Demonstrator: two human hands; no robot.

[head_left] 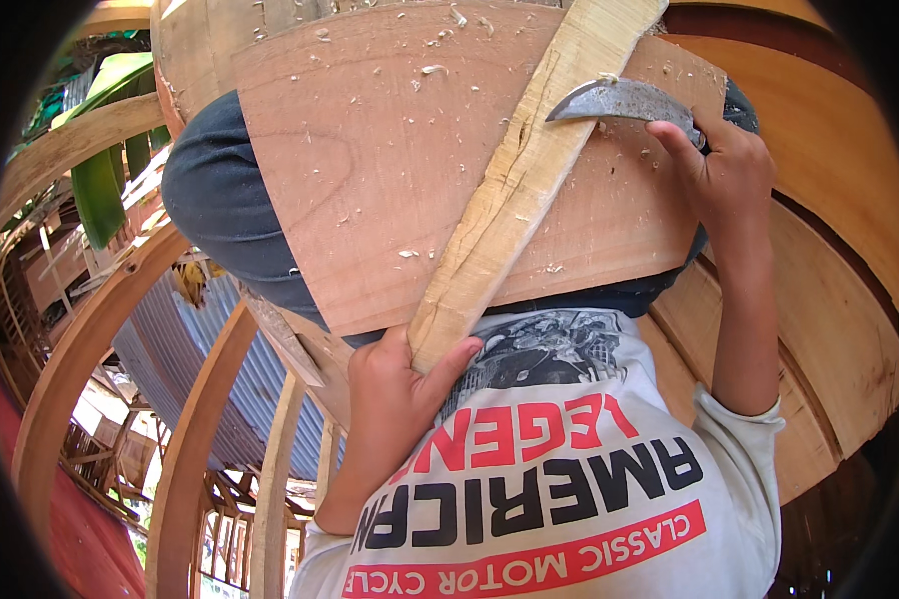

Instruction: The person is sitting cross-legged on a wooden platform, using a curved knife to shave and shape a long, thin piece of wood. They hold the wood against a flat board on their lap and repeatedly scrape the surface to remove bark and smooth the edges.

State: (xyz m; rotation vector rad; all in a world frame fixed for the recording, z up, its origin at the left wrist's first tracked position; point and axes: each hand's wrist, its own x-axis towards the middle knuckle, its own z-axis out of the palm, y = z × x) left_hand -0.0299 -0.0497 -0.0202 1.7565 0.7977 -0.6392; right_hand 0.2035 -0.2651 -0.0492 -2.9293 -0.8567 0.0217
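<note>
Two hands: the near end of a wooden strip (529,170) is gripped by the left hand (395,384), and a curved knife (624,100) is held in the right hand (734,170).
Left fingers: the strip is pinched against the thumb; the rest are partly hidden.
Right fingers: wrapped around the mostly hidden handle, the thumb stretched toward the blade.
Strip: laid slantwise over the board (360,220), from near left to far right, its left edge rough and cracked.
Blade: pointed left across the strip's far part; contact with the wood cannot be told.
Board: supported on the lap, over dark trousers (210,190), and dotted with pale shavings (433,70).
Near side: a light printed shirt (739,529) is seen.
Left side: a corrugated sheet (195,344) is seen behind wooden posts (195,449); a green leaf (98,200) is seen farther off.
Right side: broad brown planks (819,329) are seen.
</note>
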